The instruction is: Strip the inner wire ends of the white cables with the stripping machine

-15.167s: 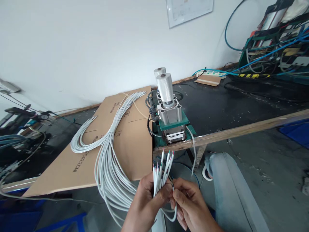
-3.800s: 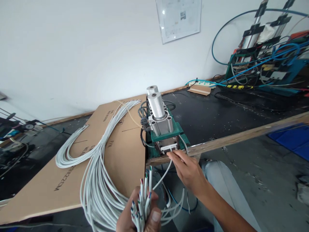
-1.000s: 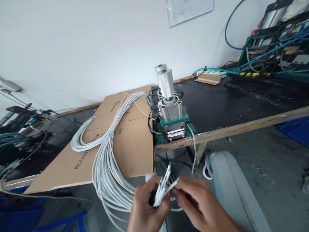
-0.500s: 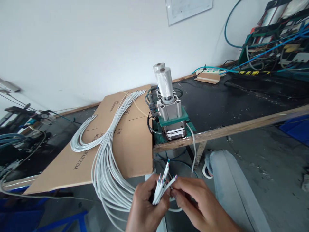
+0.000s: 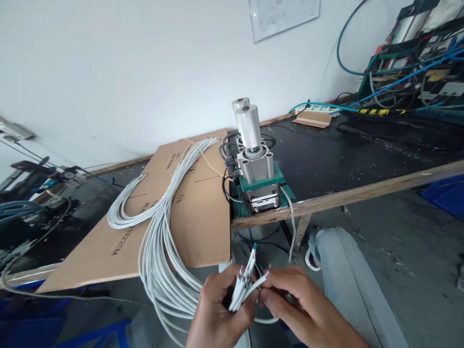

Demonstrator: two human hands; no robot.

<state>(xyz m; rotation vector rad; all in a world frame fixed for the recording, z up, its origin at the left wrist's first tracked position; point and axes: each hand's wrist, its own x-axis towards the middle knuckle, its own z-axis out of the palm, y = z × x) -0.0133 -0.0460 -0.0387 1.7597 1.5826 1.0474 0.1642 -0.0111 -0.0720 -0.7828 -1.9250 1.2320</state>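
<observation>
My left hand [image 5: 223,307] is closed around a bunch of white multi-core cables [image 5: 241,290], their cut ends pointing up with small coloured wires showing. One cable end leans right, towards my right hand. My right hand [image 5: 295,299] is pinched shut against the bunch, thumb and forefinger together. A single white cable [image 5: 268,320] curves from below the bunch into this hand; the pinched part is hidden by the fingers. From my left hand the cables run back as a thick coil [image 5: 163,280] hanging over the front of a cardboard sheet [image 5: 206,232].
A pneumatic press [image 5: 255,164] with two knurled cylinders stands at the front edge of the black bench [image 5: 326,159]. Hoses and machinery [image 5: 406,67] fill the back right. More equipment [image 5: 39,183] is at the left. My knee [image 5: 337,251] is below the bench.
Both hands stay almost in place with the cables. The right fingers shift slightly at the bunch, and a thin pointed tip now shows above them. The view tips up a little.
</observation>
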